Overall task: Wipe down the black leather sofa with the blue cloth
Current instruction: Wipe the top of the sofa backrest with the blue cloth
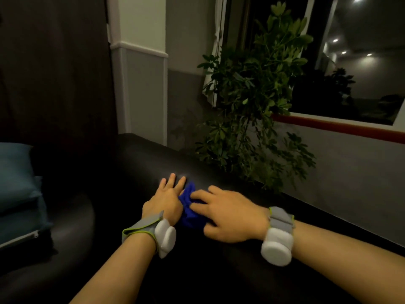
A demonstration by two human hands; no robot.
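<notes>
1. On top of the black leather sofa (153, 163), along its broad padded arm or back edge, lies the blue cloth (192, 208), bunched into a crumpled wad between the two hands.
2. Fingers of the left hand (166, 199) lie straight and spread, flat on the leather, its edge touching the cloth; this looks like a way to hem the wad in and steady it.
3. Over the cloth's other side sits the right hand (228, 212), fingers gently bent and pressing down on it; the blur and dim light mean I cannot tell whether they truly pinch the fabric.
4. Both hands likely gather the cloth for a firmer wiping pad.
5. Count: one cloth, two hands, two grey wristbands (279, 220) with white pucks, one potted plant (252, 102) behind, two blue cushions (15, 172) stacked at the left.
</notes>
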